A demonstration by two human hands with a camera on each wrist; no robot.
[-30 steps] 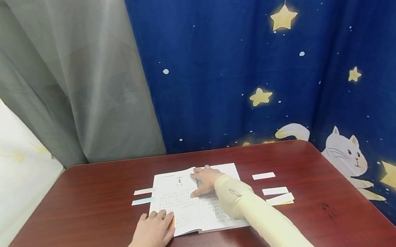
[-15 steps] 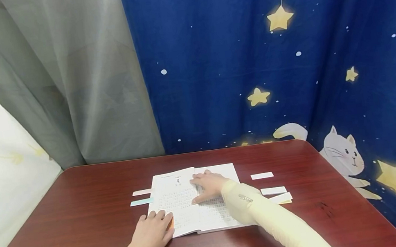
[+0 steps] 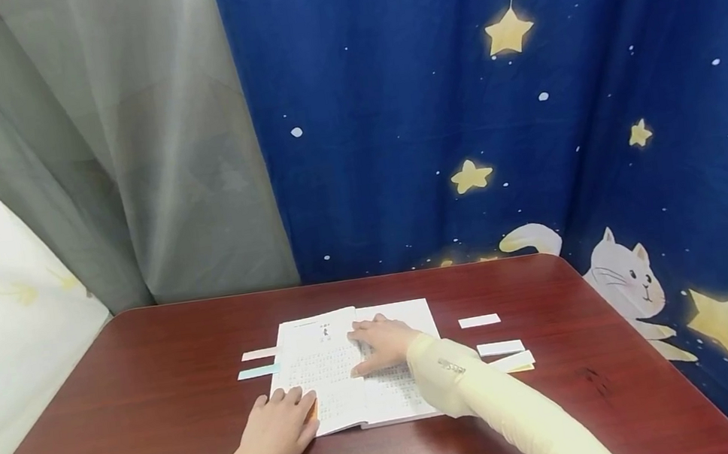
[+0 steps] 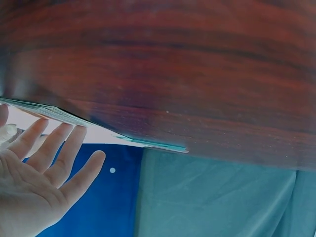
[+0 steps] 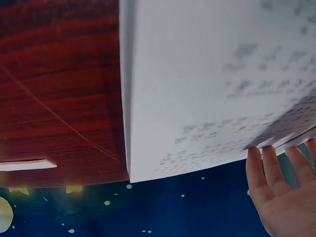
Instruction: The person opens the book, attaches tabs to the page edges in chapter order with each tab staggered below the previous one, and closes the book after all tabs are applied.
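Note:
An open book [image 3: 331,405] with printed pages lies on the table in the head view. My left hand [image 3: 281,426] rests on the lower left corner of its left page, fingers extended; a bit of orange shows beside the thumb. Across the inner part of the right page, by the spine, my right hand [image 3: 385,342] lies with fingers spread. In the left wrist view, fingertips of the left hand [image 4: 44,173] meet the page edges. The right wrist view shows the right hand [image 5: 286,187] with fingertips on the printed page [image 5: 197,89].
A pale pink strip [image 3: 259,354] and a light blue strip [image 3: 258,372] stick out from the book's left edge. Several paper strips lie right of it, among them a white strip [image 3: 479,321]. The dark red table [image 3: 120,408] ends at grey and blue curtains [image 3: 394,140].
My right hand has slid slightly towards me on the right page, its wrist and sleeve shifting to the right. My left hand stays at the page corner. The head view has turned slightly.

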